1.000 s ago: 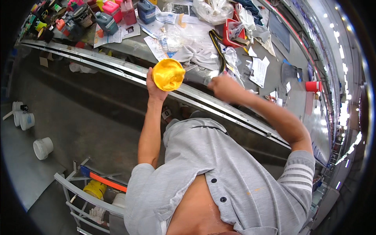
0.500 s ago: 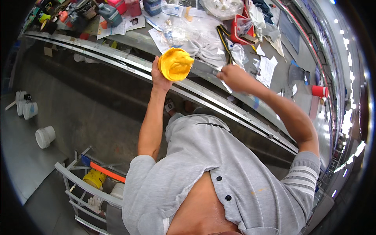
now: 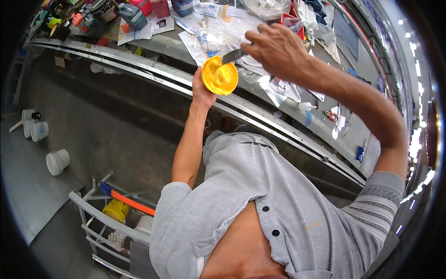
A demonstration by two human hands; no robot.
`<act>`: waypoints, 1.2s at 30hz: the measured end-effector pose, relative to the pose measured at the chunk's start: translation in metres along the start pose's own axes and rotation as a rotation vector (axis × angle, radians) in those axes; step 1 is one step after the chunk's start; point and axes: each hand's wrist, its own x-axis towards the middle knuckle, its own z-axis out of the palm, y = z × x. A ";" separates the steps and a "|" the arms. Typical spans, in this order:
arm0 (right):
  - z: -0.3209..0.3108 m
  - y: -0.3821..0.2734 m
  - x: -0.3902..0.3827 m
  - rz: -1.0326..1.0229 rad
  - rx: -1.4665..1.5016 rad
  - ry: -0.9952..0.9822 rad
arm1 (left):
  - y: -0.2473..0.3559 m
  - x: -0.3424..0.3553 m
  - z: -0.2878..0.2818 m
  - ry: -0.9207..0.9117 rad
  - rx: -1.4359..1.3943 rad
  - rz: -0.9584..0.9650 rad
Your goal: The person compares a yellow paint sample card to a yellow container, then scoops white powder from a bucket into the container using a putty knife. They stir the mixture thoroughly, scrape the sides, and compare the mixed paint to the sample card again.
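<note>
My left hand (image 3: 203,91) is closed around the side of a round tub (image 3: 235,85), held just in front of the table's metal edge. Thick, smooth yellow paste (image 3: 223,79) fills the tub, swirled to a peak in the middle. In my right hand (image 3: 281,50), fingers wrapped round its near end, is a flat metal spatula (image 3: 233,56). Its blade tip dips into the paste at the tub's upper rim, smeared yellow. The tub's underside is hidden from view.
Papers, a crumpled clear plastic bag (image 3: 211,37), a small white squeeze bottle (image 3: 305,106) and ink containers (image 3: 133,17) lie on the table. White buckets (image 3: 57,162) stand on the floor at left, near a metal rack (image 3: 116,228) holding a yellow bucket (image 3: 116,210).
My right hand has moved up and left from the table, bringing the spatula into the paste. The tub has shifted slightly right in view, and the paste's surface has a new swirl.
</note>
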 end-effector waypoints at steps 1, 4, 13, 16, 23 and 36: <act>0.002 0.002 -0.007 0.104 0.052 -0.328 | -0.002 0.002 0.002 -0.022 -0.028 0.016; -0.009 -0.020 -0.034 0.272 0.399 -0.535 | -0.005 0.002 -0.002 -0.065 -0.126 0.102; 0.023 -0.040 -0.066 0.847 1.215 -0.556 | -0.004 -0.011 -0.004 -0.017 -0.005 0.046; -0.015 -0.078 -0.068 0.620 0.782 -0.650 | 0.004 -0.016 -0.002 0.060 0.035 0.034; 0.001 -0.076 -0.081 0.671 0.789 -0.541 | -0.013 -0.003 0.011 -0.131 -0.058 0.015; -0.019 -0.030 -0.044 0.889 1.237 -0.867 | -0.014 0.005 0.000 0.005 0.043 0.009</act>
